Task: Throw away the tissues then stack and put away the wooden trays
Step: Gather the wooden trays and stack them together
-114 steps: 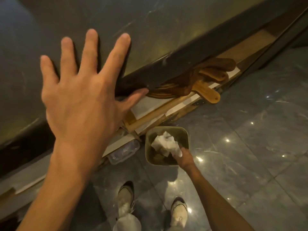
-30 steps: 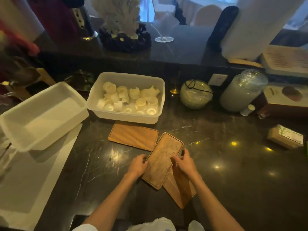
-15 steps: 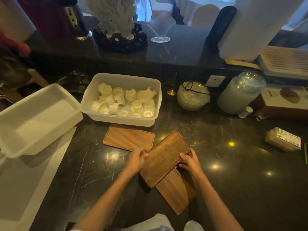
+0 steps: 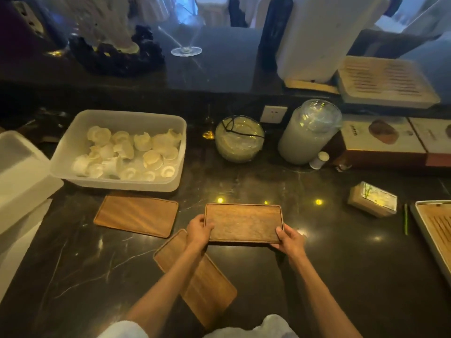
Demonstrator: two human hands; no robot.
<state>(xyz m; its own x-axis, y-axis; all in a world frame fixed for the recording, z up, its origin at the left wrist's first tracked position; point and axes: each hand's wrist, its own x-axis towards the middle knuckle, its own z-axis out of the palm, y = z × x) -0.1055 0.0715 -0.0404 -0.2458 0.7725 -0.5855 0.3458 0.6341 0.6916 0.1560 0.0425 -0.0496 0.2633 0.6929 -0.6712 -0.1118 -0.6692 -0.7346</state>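
We count three wooden trays on the dark marble tabletop (image 4: pixel 317 240). The held tray (image 4: pixel 244 222) sits level in the middle, long side toward us, with our left hand (image 4: pixel 199 231) clamped on its left short edge and our right hand (image 4: pixel 289 241) gripping its near right corner; the fingers (image 4: pixel 280 232) of both hands curl over the rim. A second tray (image 4: pixel 136 215) lies flat to the left, just in front of a translucent plastic tub (image 4: pixel 73 152) filled with many small white cups, too many to count surely. A third tray (image 4: pixel 207 289) lies angled beneath our left forearm, close to the tabletop's near edge. A second, empty white tub (image 4: pixel 17 172) sits at far left. Behind stand two glass jars (image 4: pixel 310 132), a small white bottle (image 4: pixel 319 160), and boxes (image 4: pixel 380 140) whose printing is too blurred to read.
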